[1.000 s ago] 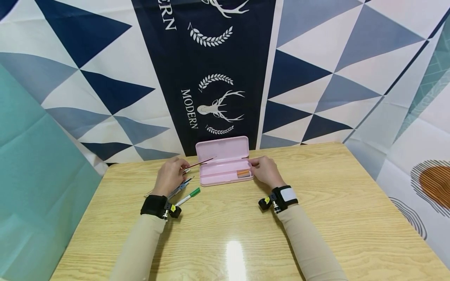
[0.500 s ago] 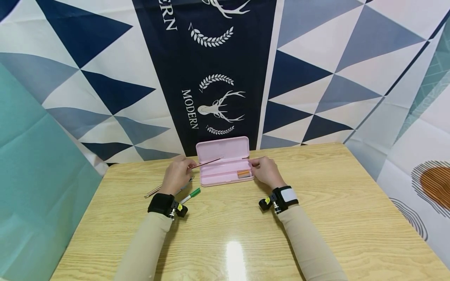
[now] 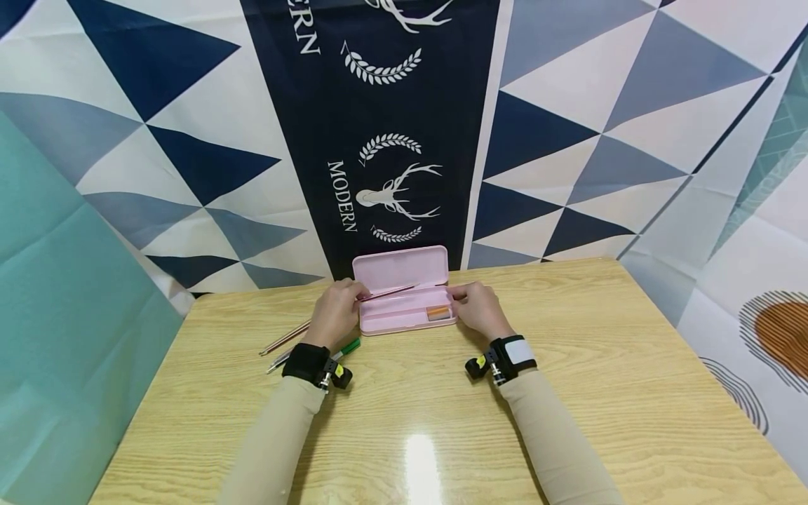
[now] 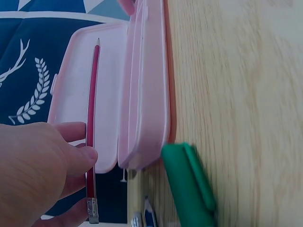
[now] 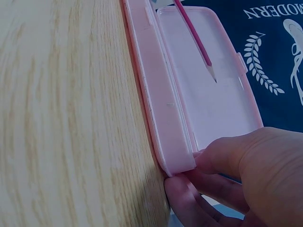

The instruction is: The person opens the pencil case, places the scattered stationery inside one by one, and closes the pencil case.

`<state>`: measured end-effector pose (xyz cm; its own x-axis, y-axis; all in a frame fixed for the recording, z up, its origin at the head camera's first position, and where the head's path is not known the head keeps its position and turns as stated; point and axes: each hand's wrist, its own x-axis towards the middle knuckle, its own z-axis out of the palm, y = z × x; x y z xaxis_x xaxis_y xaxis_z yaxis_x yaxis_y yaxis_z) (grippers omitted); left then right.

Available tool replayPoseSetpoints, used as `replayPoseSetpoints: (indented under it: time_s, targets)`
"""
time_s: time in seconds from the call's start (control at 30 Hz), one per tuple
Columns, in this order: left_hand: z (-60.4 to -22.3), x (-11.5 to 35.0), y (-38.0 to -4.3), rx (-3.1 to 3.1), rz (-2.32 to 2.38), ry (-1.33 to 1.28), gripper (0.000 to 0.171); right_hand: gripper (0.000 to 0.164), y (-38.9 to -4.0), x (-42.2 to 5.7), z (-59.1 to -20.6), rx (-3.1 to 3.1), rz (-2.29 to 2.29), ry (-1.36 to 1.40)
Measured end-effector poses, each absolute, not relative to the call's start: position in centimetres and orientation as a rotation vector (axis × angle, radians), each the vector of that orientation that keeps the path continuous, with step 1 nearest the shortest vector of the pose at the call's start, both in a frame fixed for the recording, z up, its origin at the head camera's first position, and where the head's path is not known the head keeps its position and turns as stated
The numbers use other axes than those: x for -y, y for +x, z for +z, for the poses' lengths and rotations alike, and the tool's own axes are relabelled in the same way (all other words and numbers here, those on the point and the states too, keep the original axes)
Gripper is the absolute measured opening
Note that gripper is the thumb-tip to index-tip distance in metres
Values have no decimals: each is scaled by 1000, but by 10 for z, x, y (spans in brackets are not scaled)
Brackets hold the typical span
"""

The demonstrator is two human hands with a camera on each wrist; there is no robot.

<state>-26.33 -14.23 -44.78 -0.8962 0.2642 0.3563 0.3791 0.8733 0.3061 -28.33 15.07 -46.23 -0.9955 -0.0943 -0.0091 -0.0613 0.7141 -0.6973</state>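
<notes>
My left hand (image 3: 336, 312) pinches a dark red pencil (image 4: 92, 104) between thumb and fingers, its sharpened tip pointing right over the open pink pencil case (image 3: 394, 324). In the left wrist view the pencil's metal ferrule end sticks out below the fingers. With thumb and fingers, my right hand (image 3: 481, 308) grips the right end of the case, as the right wrist view also shows. The case's lid (image 3: 400, 268) stands raised at the back. An orange and white eraser-like block (image 3: 438, 313) lies in the right part of the case.
Left of the case on the wooden table (image 3: 404, 407) lie a green-capped marker (image 4: 184, 184), pencils (image 3: 284, 338) and a silver-grey item (image 3: 278, 360), partly hidden by my left arm. A patterned cloth (image 3: 536, 140) hangs behind the table.
My left hand has moved right with the pencil, bringing it from beside the case to over it. The right hand has kept its place on the case.
</notes>
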Motion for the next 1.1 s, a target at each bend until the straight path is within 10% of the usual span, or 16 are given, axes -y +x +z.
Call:
replayPoseSetpoints:
  time_s: [1.1]
  targets:
    - [-462,105,-269,2673,-528,-628,29,32,-286,-153,-466,-2891,-1167,-158]
